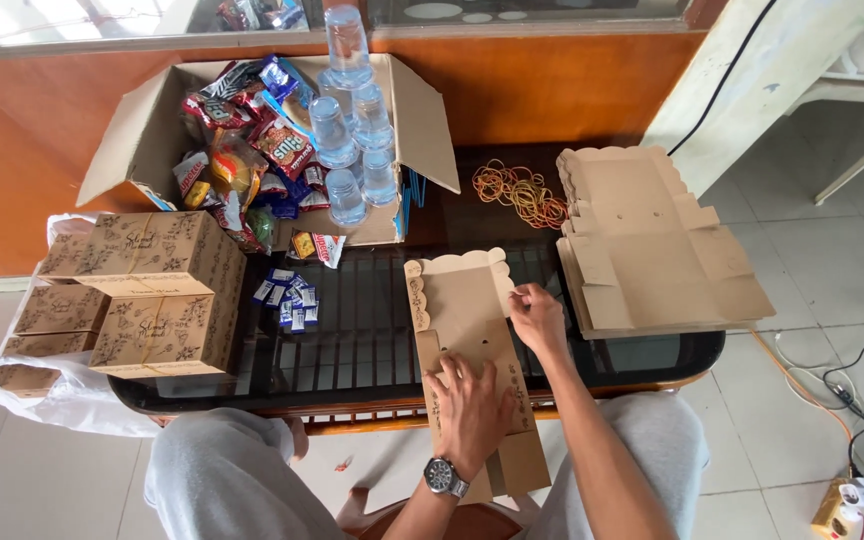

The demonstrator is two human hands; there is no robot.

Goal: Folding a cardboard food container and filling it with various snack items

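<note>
A flat brown cardboard box blank point(457, 305) with a scalloped top edge lies on the dark glass table point(352, 350) in front of me. My left hand point(469, 405), with a wristwatch on its wrist, presses flat on the blank's lower part. My right hand point(535, 318) pinches the blank's right side flap, fingers curled on its edge. A stack of more flat blanks point(652, 245) lies to the right on the table.
Folded printed boxes point(157, 290) are stacked at the left, over a white plastic bag point(72, 400). An open carton point(282, 130) at the back holds snack packets and sealed water cups. Rubber bands point(522, 192) and small blue sachets point(287, 295) lie on the table. Cables run on the floor at right.
</note>
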